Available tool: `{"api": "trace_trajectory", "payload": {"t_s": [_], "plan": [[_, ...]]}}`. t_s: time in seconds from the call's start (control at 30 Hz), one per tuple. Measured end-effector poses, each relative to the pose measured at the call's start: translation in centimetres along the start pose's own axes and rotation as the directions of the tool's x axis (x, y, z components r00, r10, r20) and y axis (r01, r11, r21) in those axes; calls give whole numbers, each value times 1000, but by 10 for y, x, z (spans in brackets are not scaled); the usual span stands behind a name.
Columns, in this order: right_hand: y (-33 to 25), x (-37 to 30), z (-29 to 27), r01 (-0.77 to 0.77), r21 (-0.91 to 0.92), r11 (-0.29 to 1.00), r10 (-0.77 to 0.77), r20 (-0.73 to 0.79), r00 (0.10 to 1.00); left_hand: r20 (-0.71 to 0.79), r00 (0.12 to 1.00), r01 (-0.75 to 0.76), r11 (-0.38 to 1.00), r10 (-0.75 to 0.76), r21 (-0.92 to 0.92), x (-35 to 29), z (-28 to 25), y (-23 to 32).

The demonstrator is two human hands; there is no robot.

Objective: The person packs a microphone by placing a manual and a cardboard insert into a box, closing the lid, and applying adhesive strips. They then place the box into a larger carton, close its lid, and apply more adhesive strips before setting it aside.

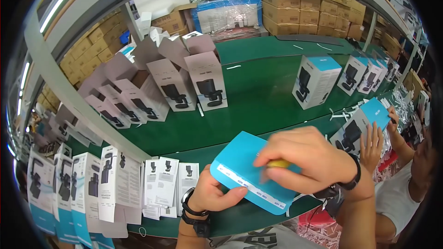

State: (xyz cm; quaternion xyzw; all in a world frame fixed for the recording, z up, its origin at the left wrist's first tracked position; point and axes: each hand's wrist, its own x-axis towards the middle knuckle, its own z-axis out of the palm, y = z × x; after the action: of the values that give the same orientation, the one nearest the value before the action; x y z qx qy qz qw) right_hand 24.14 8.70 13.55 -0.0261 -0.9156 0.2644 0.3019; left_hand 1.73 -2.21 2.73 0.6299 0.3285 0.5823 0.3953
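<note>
Right in front of me is the blue top of a carton (237,157), tilted, with a strip of white tape (249,185) bearing print along its near edge. My left hand (214,196) grips the carton's left corner, thumb on top and fingers hidden underneath. Over the blue surface, my right hand (300,157) is curled around a small yellow thing (278,163). Its kind cannot be made out, since the fingers cover most of it and are slightly smeared. The rest of the carton is hidden below the flap and my right hand.
Open-topped cartons (205,80) line the green bench (258,97) at the left; closed ones (316,80) stand at the right. Printed leaflets (160,182) and upright cartons (107,184) are near left. At right, a co-worker's hand (371,145) touches another blue-topped carton (355,131).
</note>
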Motion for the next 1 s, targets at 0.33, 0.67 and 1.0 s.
{"api": "trace_trajectory", "payload": {"t_s": [0.33,0.67,1.0], "plan": [[37,49,44,114,-29,993,-110,106,988,144,982,-135,989,125,61,4,-6,-4],[23,42,37,51,55,997,-60,167,984,223,966,-161,980,133,113,9,-13,-1],[32,36,38,58,102,993,-71,124,990,240,963,-156,981,124,118,6,-10,1]]}}
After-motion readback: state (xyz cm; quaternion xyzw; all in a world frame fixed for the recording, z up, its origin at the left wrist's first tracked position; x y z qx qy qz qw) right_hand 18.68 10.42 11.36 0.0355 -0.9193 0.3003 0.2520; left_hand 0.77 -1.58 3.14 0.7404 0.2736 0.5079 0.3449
